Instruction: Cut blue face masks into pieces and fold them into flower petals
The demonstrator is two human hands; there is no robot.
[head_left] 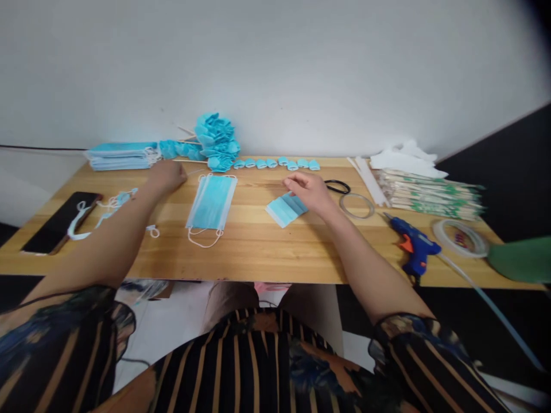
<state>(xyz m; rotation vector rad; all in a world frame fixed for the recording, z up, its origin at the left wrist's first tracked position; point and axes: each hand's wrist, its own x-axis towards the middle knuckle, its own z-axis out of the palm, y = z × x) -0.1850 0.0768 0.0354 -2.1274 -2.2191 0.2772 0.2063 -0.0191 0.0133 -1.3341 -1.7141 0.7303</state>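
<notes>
My left hand (167, 175) is closed at the back left of the table, near the stack of blue face masks (124, 156). What it holds, if anything, I cannot make out; a thin pale line shows just right of its fingers. My right hand (309, 190) has its fingers curled together above a cut piece of blue mask (284, 210) lying on the table. Whether it pinches anything is hidden. Between the hands lies a whole blue face mask (212, 202) with white ear loops. Several small folded blue pieces (271, 163) form a row behind.
Blue paper-like flowers (216, 140) on sticks lie at the back. At left are a phone (62, 222) and cut ear loops (80, 221). At right are a blue glue gun (414, 244), tape roll (460, 238), black ring (337, 186), clear ring (357, 206) and wrapped sticks (430, 194).
</notes>
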